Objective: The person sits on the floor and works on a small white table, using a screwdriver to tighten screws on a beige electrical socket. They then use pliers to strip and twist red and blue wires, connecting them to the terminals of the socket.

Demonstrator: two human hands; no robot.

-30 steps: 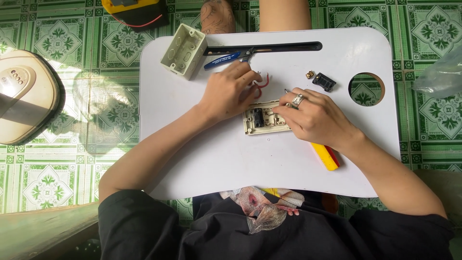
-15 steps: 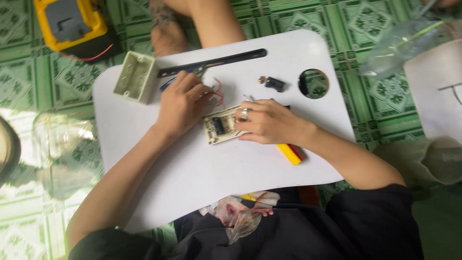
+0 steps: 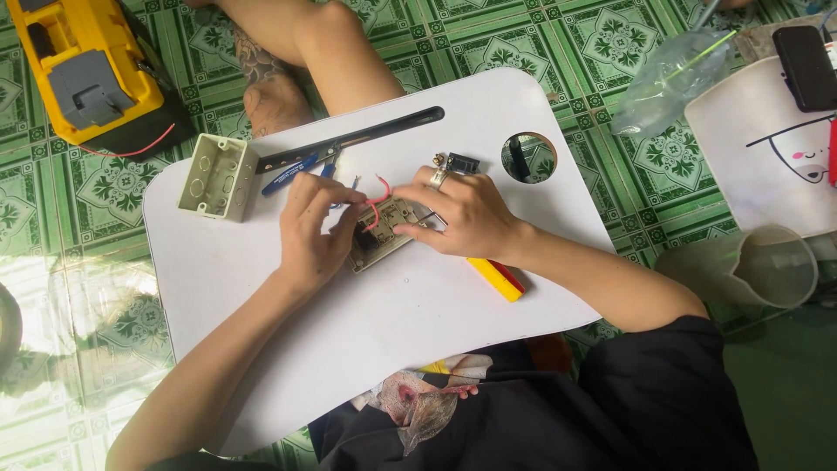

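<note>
On a white lap table [image 3: 418,323] lies a beige switch plate [image 3: 381,234], back side up, with a short red wire [image 3: 381,199] curling out of it. My left hand [image 3: 316,232] rests on the plate's left side and pinches the red wire between its fingertips. My right hand [image 3: 456,214], wearing a ring, presses on the plate's right side and holds a thin tool against it; the tool's tip is hidden. A yellow-and-red screwdriver handle [image 3: 497,279] pokes out under my right wrist.
A beige wall box [image 3: 218,177], blue-handled pliers [image 3: 293,174] and a small black part [image 3: 460,163] lie on the table's far side. A yellow tool case [image 3: 83,65] sits on the green tiled floor. A clear jug [image 3: 754,266], a plastic bag [image 3: 671,78] and another white table [image 3: 772,148] are at the right.
The view has swung and closed in on the table. My left hand has lifted the red wire up from the plate; my right hand stays on the plate.
</note>
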